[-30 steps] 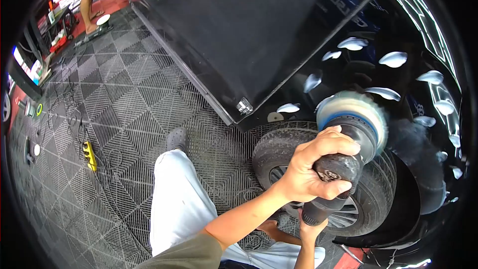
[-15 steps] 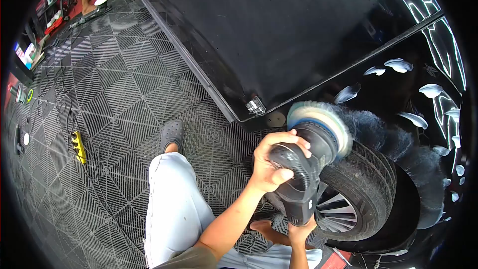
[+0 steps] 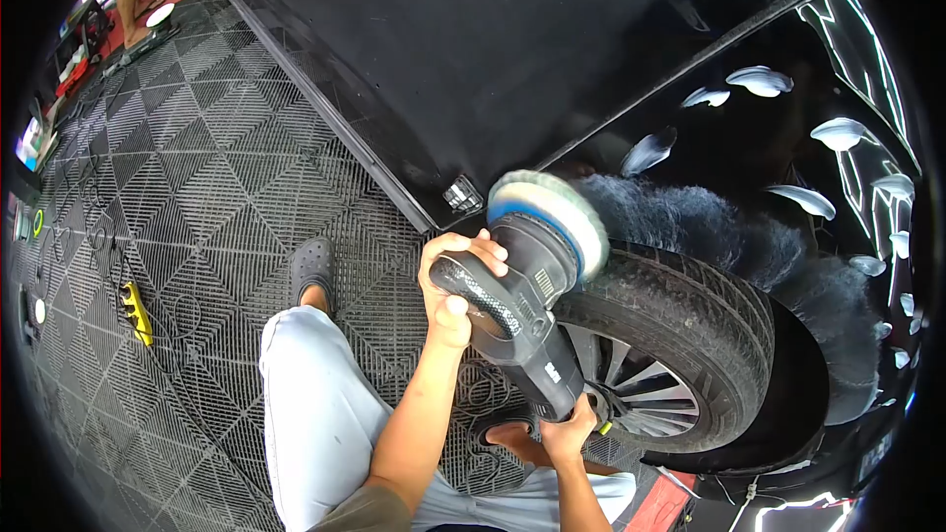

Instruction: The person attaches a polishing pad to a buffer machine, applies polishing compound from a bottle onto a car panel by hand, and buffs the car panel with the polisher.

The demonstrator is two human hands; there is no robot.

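My left hand (image 3: 455, 286) is wrapped round the black front handle of a polisher (image 3: 537, 335). Its thumb lies over the near side of the handle. My right hand (image 3: 570, 431) grips the rear end of the polisher's body, low beside the wheel. The round polishing pad (image 3: 557, 212), pale with a blue backing, sits at the lower edge of the black car panel (image 3: 729, 163), above the tyre. Whether the pad fully touches the paint I cannot tell. A hazy smear of polish (image 3: 680, 217) runs from the pad along the wheel arch. Several white polish dabs (image 3: 759, 81) dot the panel.
The tyre (image 3: 680, 325) stands just right of the polisher. A black car door (image 3: 443, 59) extends across the top. On the grey grid floor (image 3: 217, 217) lie a yellow power strip (image 3: 136, 313) and its cable. Another person's leg (image 3: 131, 5) shows at upper left.
The polisher, with both my hands on it, has moved left along the panel towards the door's hinge. More of the smeared polish and tyre shows. The whole view has shifted slightly.
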